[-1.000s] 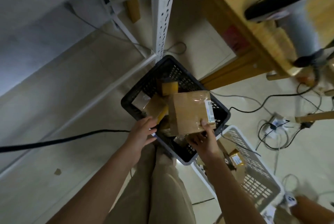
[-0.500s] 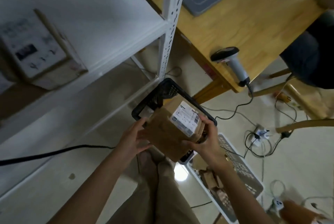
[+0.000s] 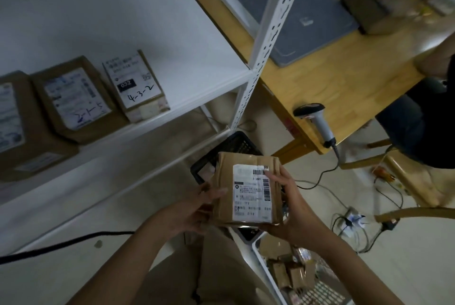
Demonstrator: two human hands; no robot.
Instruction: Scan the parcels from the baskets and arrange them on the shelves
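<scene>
Above the black basket (image 3: 235,145), the left hand (image 3: 197,211) and right hand (image 3: 289,208) hold one brown parcel (image 3: 225,186) by opposite edges, label up, right thumb by the barcode. Step looks like picked, not yet scanned. Next move probably needs one hand freed for the scanner (image 3: 317,121) on the desk (image 3: 344,78), well apart.

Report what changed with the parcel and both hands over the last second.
The parcel, gripped by the right hand, rose out of the black basket and turned its label to face the camera. The left hand left the basket and took hold of the parcel's left side. The right hand kept its grip, and the scanner stayed lying on the wooden table.
</scene>
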